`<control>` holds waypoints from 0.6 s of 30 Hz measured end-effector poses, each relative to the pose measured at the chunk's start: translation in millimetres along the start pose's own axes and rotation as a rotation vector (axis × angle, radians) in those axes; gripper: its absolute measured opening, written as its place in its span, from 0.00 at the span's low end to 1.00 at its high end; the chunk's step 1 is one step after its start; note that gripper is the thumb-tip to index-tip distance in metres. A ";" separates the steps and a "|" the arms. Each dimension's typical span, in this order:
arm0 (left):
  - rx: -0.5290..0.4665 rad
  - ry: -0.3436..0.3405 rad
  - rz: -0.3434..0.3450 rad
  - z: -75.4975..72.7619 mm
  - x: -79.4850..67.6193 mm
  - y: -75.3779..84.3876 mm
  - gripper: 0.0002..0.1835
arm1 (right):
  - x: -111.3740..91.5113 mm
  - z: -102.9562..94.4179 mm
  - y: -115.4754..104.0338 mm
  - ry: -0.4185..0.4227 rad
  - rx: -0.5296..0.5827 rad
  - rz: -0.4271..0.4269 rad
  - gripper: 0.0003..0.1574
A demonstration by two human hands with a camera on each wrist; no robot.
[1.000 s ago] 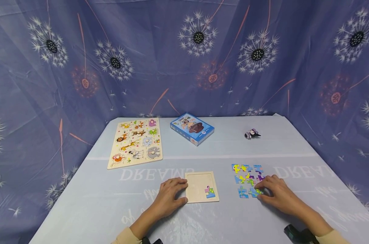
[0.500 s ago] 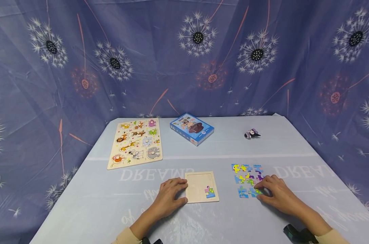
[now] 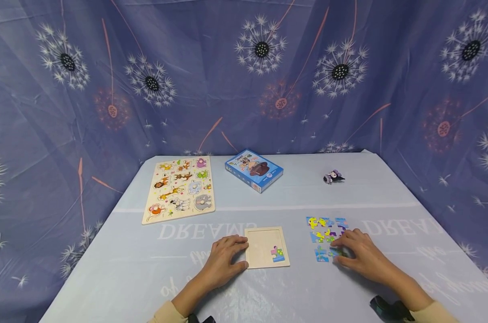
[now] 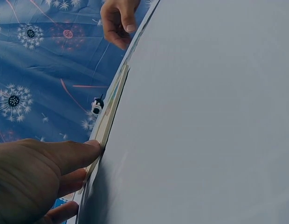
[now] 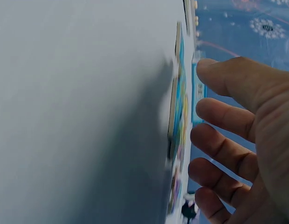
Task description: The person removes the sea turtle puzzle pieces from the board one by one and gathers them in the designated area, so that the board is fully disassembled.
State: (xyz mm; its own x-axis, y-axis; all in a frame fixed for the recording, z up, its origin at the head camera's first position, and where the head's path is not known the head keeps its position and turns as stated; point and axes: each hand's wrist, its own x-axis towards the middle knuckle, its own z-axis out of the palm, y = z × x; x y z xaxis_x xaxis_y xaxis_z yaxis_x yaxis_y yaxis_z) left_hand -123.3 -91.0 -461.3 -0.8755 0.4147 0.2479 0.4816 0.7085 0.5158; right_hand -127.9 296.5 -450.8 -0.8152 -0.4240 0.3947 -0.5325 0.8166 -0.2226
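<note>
My left hand (image 3: 227, 258) touches the left edge of a square wooden puzzle tray (image 3: 264, 268), thumb near its front corner. In the left wrist view the thumb lies along the side of the tray (image 4: 108, 116). One green, blue and pink jigsaw piece (image 3: 278, 254) sits inside, toward the right. To the right of the tray, loose jigsaw pieces (image 3: 321, 255) lie in rough rows. Over the nearest row is my right hand (image 3: 361, 251), partly covering the pieces there. The right wrist view shows its fingers relaxed, nothing between them, beside the pieces (image 5: 177, 109).
An animal peg puzzle board (image 3: 177, 211) lies at the back left. Near it is a blue box (image 3: 254, 169). A small black and purple figure (image 3: 333, 176) lies at the back right. A dandelion-print cloth (image 3: 211, 80) hangs behind the table.
My right hand has shifted slightly left, now covering more of the piece in the nearest row. My left hand and the tray have stayed in place.
</note>
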 end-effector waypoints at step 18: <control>-0.002 0.002 0.002 -0.2 -0.3 0.1 0.23 | 42.5 30.9 -54.8 -0.088 0.093 -0.086 0.18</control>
State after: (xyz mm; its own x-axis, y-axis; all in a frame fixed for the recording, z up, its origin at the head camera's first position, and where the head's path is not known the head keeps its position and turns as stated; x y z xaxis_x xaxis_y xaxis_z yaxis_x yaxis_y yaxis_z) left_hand -123.0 -91.1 -461.2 -0.8746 0.4150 0.2509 0.4835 0.7067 0.5165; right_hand -140.4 221.7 -449.4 -0.7801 -0.5268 0.3375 -0.6169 0.7376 -0.2746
